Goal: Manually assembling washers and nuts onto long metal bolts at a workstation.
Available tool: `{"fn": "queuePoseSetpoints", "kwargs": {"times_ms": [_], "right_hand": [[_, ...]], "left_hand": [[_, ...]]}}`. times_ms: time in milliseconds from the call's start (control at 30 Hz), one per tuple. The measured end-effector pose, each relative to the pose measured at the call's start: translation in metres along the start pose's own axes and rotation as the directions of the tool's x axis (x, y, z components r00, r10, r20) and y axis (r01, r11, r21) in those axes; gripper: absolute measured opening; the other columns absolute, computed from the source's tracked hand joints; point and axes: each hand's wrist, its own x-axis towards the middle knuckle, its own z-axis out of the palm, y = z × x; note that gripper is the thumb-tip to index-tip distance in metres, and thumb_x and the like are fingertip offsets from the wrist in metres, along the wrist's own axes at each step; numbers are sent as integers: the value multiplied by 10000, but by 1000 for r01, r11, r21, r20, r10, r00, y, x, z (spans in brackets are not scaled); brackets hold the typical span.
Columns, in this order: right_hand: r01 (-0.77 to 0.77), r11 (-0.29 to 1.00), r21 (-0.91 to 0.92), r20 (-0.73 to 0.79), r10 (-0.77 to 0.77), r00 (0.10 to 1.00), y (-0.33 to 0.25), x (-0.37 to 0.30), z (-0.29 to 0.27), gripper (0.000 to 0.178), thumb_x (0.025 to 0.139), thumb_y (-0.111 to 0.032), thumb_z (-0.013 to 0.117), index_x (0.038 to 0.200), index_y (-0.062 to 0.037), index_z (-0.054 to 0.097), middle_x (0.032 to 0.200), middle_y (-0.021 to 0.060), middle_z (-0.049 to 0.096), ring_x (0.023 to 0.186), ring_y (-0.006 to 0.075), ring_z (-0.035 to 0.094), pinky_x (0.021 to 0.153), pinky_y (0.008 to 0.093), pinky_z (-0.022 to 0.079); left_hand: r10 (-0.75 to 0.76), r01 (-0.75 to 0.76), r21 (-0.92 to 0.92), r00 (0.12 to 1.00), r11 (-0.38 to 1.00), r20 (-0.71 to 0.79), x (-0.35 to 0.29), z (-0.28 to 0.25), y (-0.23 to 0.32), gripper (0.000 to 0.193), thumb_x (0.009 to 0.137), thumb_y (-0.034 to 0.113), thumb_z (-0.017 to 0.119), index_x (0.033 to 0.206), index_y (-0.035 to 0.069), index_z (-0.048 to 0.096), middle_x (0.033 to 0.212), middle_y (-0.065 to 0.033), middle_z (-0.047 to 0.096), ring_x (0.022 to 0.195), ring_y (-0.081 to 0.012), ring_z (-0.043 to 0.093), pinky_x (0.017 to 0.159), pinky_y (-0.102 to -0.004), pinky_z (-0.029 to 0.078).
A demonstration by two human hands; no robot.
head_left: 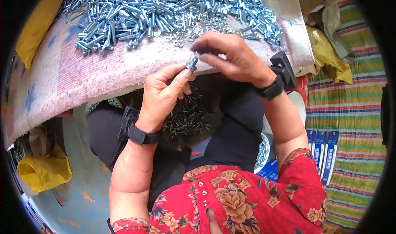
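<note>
In my left hand (163, 91) a small metal bolt (192, 63) stands upright, pinched between thumb and forefinger, with a washer-like ring at its lower part. My right hand (231, 54) is curled over the bolt's upper end, thumb and forefinger close to its tip. Something small and pale shows between those fingertips, but motion blur hides what it is. Both hands are just over the near edge of a cloth-covered table (88, 71). Beyond them lie a heap of shiny metal sleeves and bolts (132, 19) and a patch of loose nuts and washers (178, 37).
Below the table edge, between my knees, is a pile of darker bolts (185, 120). A white tub of metal parts (264, 151) stands by my right thigh, with blue-and-white boxes (324, 153) farther right. Yellow bags (44, 172) lie at the left; striped sheeting (350, 110) covers the right side.
</note>
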Motion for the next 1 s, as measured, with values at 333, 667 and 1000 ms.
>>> {"fn": "queuePoseSetpoints", "kwargs": {"times_ms": [333,667,1000], "right_hand": [[21,996,-87,17,-19,1000,-16,-20,3,193,764,-47,600,941,-11,534,839,127,577,767,286,576,646,321,456],[118,993,-5,17,-118,993,-26,-27,0,140,750,-75,594,865,-36,526,771,120,541,740,304,565,636,352,449],[-114,957,-268,-162,72,984,-30,-44,19,259,768,-246,619,704,-40,476,630,131,519,594,315,540,505,385,407]], "left_hand": [[-4,-2,104,998,995,59,-4,6,0,177,855,135,564,976,17,616,801,-22,626,613,-52,536,510,-173,397],[-121,143,-75,963,987,240,-7,2,3,173,849,121,564,975,18,619,783,-24,634,581,-55,528,492,-175,387],[-24,2,101,976,995,216,-12,9,0,168,848,114,564,975,22,625,754,-7,622,561,-40,519,469,-164,381]]}}
